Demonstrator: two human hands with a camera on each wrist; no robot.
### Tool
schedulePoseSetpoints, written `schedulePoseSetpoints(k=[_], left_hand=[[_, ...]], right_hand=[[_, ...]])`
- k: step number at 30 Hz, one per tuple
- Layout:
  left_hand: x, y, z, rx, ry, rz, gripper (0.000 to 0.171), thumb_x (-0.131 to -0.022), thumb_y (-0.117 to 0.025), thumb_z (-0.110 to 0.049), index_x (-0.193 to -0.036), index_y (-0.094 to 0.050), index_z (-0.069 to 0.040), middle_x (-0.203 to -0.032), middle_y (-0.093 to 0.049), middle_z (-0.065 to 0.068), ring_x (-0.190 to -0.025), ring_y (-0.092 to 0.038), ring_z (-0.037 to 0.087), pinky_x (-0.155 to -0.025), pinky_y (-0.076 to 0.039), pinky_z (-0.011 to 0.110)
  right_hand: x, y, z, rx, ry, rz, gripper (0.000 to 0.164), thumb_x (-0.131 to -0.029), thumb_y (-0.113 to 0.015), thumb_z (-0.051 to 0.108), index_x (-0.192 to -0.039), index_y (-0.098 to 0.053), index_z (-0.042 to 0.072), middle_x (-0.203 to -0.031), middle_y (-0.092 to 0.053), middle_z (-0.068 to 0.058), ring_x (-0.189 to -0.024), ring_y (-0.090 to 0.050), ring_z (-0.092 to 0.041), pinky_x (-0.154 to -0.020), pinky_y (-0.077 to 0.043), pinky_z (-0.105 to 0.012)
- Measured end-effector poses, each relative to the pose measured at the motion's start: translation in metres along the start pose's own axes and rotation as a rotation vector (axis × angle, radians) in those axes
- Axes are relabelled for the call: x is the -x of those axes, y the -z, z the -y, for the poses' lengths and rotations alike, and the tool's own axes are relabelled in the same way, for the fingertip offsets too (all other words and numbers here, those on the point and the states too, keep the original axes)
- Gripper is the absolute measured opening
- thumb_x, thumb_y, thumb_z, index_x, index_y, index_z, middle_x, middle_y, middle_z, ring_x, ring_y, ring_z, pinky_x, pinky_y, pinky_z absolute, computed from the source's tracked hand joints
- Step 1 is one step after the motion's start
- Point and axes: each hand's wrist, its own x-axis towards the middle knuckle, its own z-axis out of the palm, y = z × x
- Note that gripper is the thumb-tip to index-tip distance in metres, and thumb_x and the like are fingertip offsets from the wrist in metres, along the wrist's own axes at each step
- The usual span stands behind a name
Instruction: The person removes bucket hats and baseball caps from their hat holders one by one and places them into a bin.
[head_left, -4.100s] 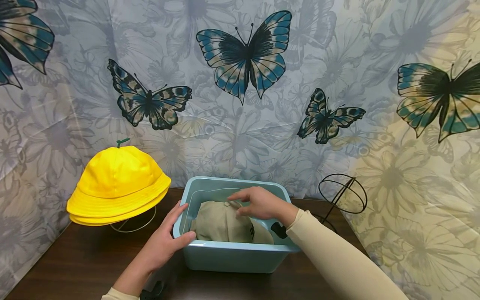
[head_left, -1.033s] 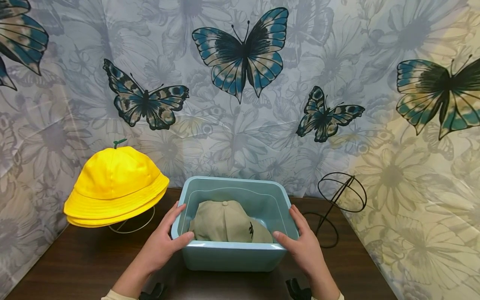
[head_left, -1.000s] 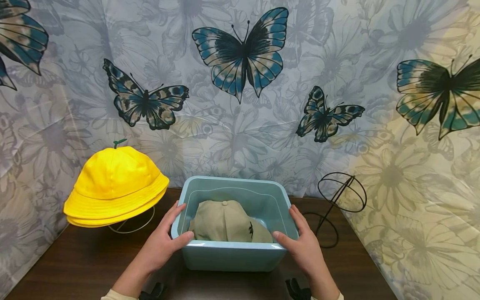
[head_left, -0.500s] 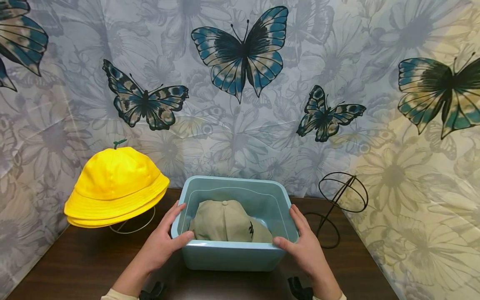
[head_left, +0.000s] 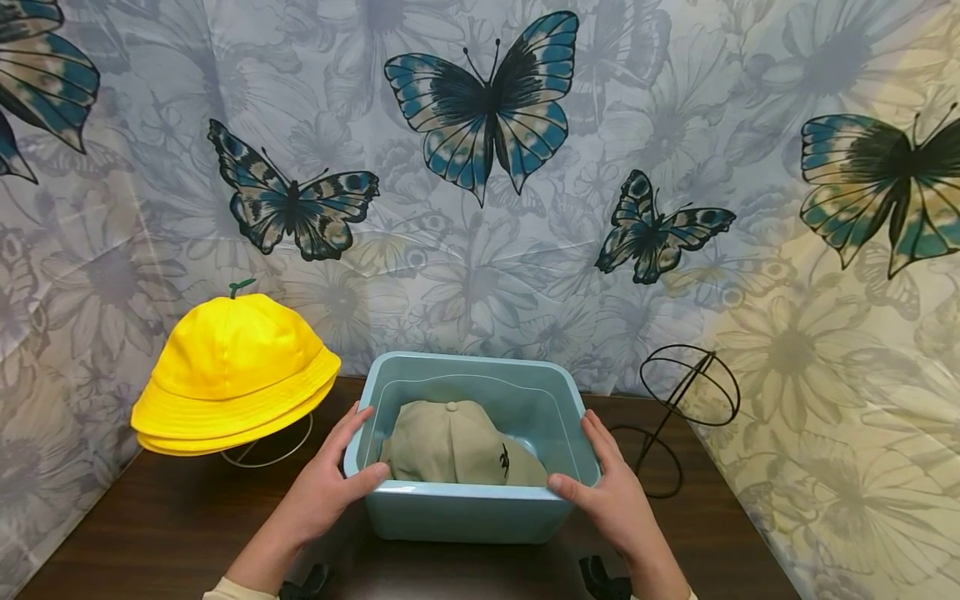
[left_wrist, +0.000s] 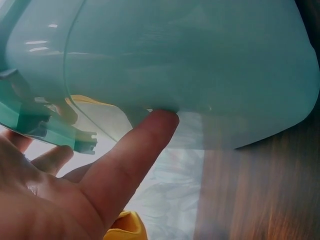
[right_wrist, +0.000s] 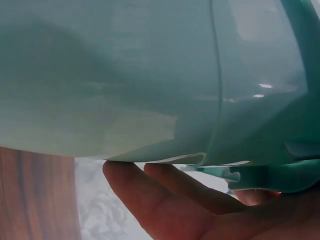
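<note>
A light blue plastic bin [head_left: 465, 512] stands on the dark wooden table with a beige baseball cap [head_left: 450, 442] inside. The cap lies crown up, its brim pointing right and a small dark mark on its front. My left hand [head_left: 322, 483] holds the bin's left side, thumb on the front rim and fingertips at the side rim. On the opposite side, my right hand [head_left: 611, 492] holds the bin the same way. In the left wrist view one finger [left_wrist: 140, 150] touches the bin's outer wall; the right wrist view shows fingertips [right_wrist: 125, 175] against that wall too.
At the left, stacked yellow bucket hats [head_left: 236, 367] with a green sprout on top sit on a wire stand [head_left: 273, 454]. A bare black wire hat stand [head_left: 667, 408] is at the right. Behind the table [head_left: 172, 517] hangs a butterfly-print cloth [head_left: 480, 275].
About four seconds ago my right hand was over the cap inside the bin; it has since moved to the bin's right side. The left hand, bin and cap have stayed put.
</note>
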Motion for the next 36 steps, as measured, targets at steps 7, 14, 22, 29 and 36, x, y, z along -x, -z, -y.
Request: schedulePoseSetpoints(k=[7, 14, 22, 29, 36], left_hand=[[0.001, 0.001, -0.003, 0.002, 0.022, 0.006, 0.079, -0.092, -0.07, -0.038, -0.157, -0.029, -0.021, -0.166, -0.006, 0.005, -0.142, -0.022, 0.04, -0.101, -0.039, 0.061], [0.003, 0.007, -0.01, -0.107, 0.065, 0.06, 0.082, -0.093, -0.067, -0.044, -0.159, -0.023, -0.022, -0.166, -0.003, 0.009, -0.144, -0.016, 0.044, -0.102, -0.032, 0.068], [0.006, 0.019, -0.023, -0.335, 0.01, 0.077, 0.09, -0.089, -0.067, -0.058, -0.16, -0.024, -0.022, -0.165, -0.001, 0.012, -0.143, -0.02, 0.047, -0.097, -0.041, 0.066], [0.016, 0.045, -0.05, -0.611, -0.139, 0.034, 0.102, -0.075, -0.075, -0.066, -0.157, -0.032, -0.023, -0.164, -0.013, 0.011, -0.131, -0.044, 0.042, -0.088, -0.05, 0.058], [0.022, 0.103, -0.079, -0.676, -0.283, 0.175, 0.097, -0.071, -0.081, -0.057, -0.154, -0.04, -0.029, -0.162, -0.019, 0.006, -0.135, -0.038, 0.038, -0.089, -0.052, 0.048]], right_hand=[[-0.001, 0.001, 0.001, -0.018, -0.029, 0.015, 0.096, -0.085, -0.079, 0.038, -0.159, -0.024, 0.011, -0.165, -0.012, 0.0, -0.147, -0.013, -0.037, -0.105, -0.023, -0.07], [0.0, 0.001, 0.003, -0.024, -0.053, 0.022, 0.097, -0.085, -0.079, 0.037, -0.159, -0.023, 0.01, -0.165, -0.011, -0.003, -0.147, -0.011, -0.039, -0.104, -0.023, -0.071], [0.0, 0.001, 0.002, 0.001, -0.054, 0.027, 0.097, -0.085, -0.079, 0.04, -0.159, -0.023, 0.012, -0.165, -0.012, -0.001, -0.147, -0.013, -0.039, -0.104, -0.023, -0.07], [0.0, 0.003, 0.002, -0.004, -0.066, 0.03, 0.099, -0.084, -0.079, 0.041, -0.16, -0.023, 0.011, -0.166, -0.011, -0.001, -0.147, -0.012, -0.039, -0.104, -0.023, -0.07], [-0.001, 0.004, 0.003, -0.003, -0.066, 0.029, 0.098, -0.084, -0.079, 0.041, -0.16, -0.023, 0.012, -0.166, -0.011, -0.001, -0.147, -0.014, -0.039, -0.104, -0.023, -0.07]])
